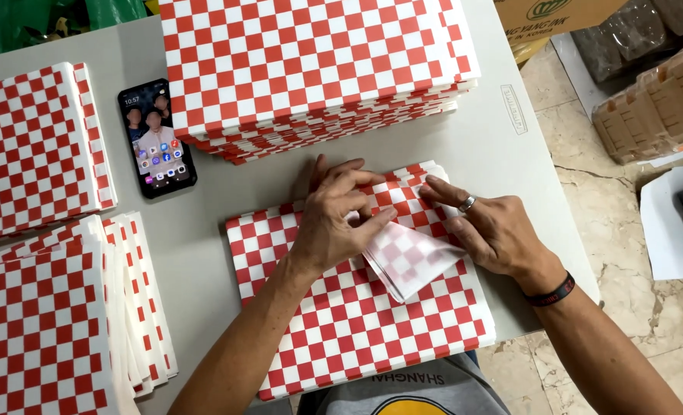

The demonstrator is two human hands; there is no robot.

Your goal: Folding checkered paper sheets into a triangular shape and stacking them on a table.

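Checkered sheet (357, 323), red and white, lies flat on the grey surface (480, 146) directly in front of me, near edge at 6 o'clock by my shirt. Its top right corner is turned over toward the centre; the folded flap (410, 261) shows the paler, washed-out reverse.

Left hand (337, 219): fingers bent, tips pressing the flap's upper edge at about 12 o'clock of the sheet. Holding down, not gripping around anything.
Right hand (495, 230): flat, fingers narrow and together, pinning the fold line at 2 o'clock. Ring on one finger, dark band on the wrist.

Judgement on handling: thin paper, very light, limp, creases readily and would likely tear if pulled hard. Likely slides on the smooth surface, so one palm should anchor it. Best taken at a corner or edge with fingertips.

At 9 o'clock, finished-looking folded stacks (41, 307). Farther, at 10 o'clock, a phone (157, 138). At 12 o'clock, a tall stack of flat sheets (318, 61).
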